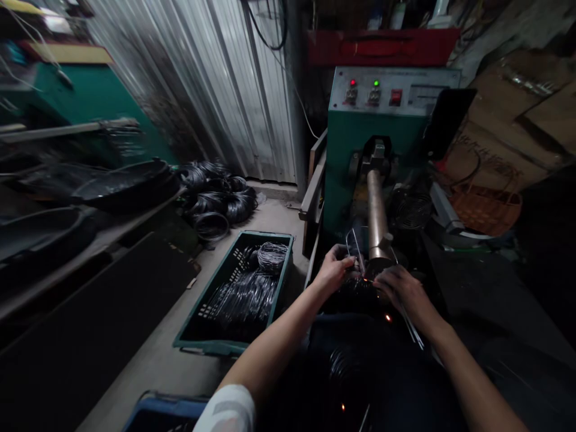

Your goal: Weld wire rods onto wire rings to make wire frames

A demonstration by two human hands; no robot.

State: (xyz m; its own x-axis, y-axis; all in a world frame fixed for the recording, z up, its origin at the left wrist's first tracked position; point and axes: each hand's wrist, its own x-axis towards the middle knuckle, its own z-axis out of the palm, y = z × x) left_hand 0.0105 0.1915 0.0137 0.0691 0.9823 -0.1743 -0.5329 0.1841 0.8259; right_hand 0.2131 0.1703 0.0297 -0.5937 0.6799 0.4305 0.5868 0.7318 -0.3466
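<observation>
A green machine with a lit panel has a long metal arm reaching toward me. At its lower end my left hand pinches a bent wire frame from the left side. My right hand is closed on thin metal rods, which stick out below the palm, close to the arm's tip on the right. Between the hands a small orange glow shows at the metal, and sparks fall below it. The exact contact of wire and rods is hidden by my fingers.
A green crate of wire pieces stands on the floor at left, with black wire coils behind it. A blue crate shows at the bottom edge. Black pans line the left bench. At right are an orange basket and cardboard.
</observation>
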